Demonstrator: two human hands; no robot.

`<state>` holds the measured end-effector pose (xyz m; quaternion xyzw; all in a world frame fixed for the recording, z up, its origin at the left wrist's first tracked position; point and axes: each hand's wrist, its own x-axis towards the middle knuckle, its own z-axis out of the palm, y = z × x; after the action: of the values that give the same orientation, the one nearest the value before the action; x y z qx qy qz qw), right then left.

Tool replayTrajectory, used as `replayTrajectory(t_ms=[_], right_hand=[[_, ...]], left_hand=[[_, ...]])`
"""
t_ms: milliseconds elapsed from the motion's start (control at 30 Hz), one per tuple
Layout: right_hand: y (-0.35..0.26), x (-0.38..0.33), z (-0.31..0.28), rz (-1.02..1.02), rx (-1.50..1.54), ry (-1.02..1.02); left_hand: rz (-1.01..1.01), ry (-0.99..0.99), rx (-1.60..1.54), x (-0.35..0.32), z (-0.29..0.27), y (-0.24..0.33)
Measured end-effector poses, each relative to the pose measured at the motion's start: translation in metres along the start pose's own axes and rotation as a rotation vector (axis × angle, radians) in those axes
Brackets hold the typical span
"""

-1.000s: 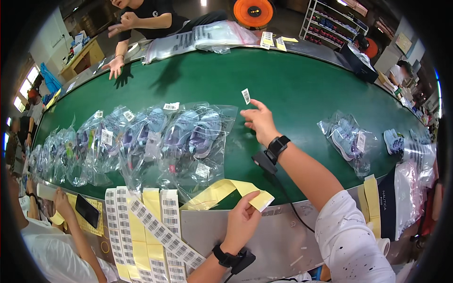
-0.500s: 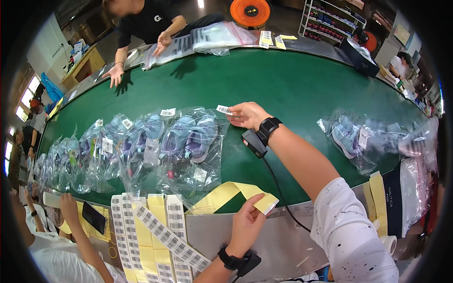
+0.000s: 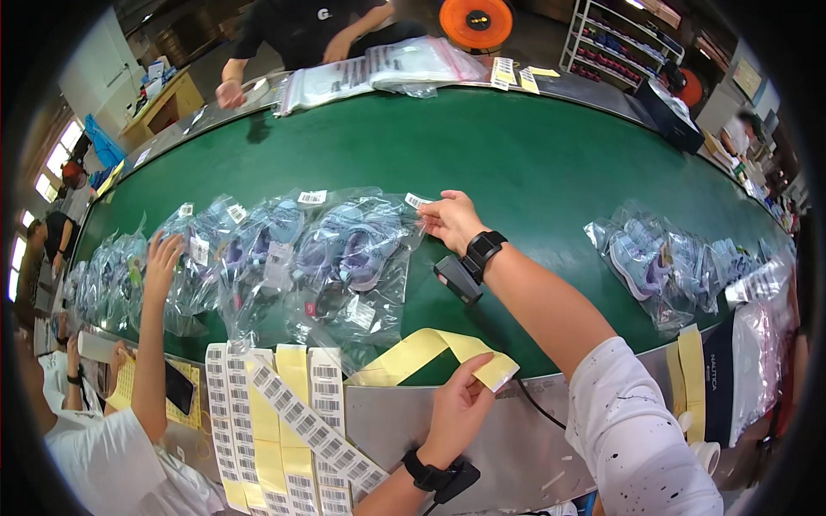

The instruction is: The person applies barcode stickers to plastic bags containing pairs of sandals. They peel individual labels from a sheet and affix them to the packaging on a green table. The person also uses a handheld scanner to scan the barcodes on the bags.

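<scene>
On the green tabletop (image 3: 508, 155), several bagged shoes (image 3: 281, 222) already bear labels (image 3: 312, 197), while right-hand fingers (image 3: 439, 211) pinch another label (image 3: 416, 200) at the end bag (image 3: 389, 288) (not yet released) and left-hand fingers (image 3: 470, 371) pinch a yellow strip (image 3: 400, 354).

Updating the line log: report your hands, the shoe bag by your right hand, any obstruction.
Left hand pinching yellow strip. Right hand holding white barcode label at upper right edge of shoe bag; contact unclear. No obstruction visible there.
</scene>
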<state>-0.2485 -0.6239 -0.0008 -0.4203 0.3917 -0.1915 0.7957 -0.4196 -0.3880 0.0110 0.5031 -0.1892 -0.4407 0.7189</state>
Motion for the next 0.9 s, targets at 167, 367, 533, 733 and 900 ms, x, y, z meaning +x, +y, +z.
replayTrajectory(t_ms=[167,367,533,733,900], right_hand=[[-0.013,0.014,0.010,0.079,-0.032,-0.161],[-0.026,0.055,0.023,-0.100,-0.123,-0.193],[-0.042,0.037,0.017,-0.266,-0.178,-0.286],[-0.043,-0.112,-0.085,-0.168,-0.183,-0.316],[0.002,-0.261,-0.129,-0.035,-0.372,-0.468]], left_hand=[[-0.015,-0.013,-0.020,0.001,0.001,-0.003],[-0.014,-0.039,-0.021,0.004,0.006,0.001],[-0.005,-0.021,0.088,-0.001,-0.005,0.005],[0.331,0.146,-0.093,-0.014,-0.003,0.024],[0.245,0.253,-0.015,-0.009,-0.013,0.028]])
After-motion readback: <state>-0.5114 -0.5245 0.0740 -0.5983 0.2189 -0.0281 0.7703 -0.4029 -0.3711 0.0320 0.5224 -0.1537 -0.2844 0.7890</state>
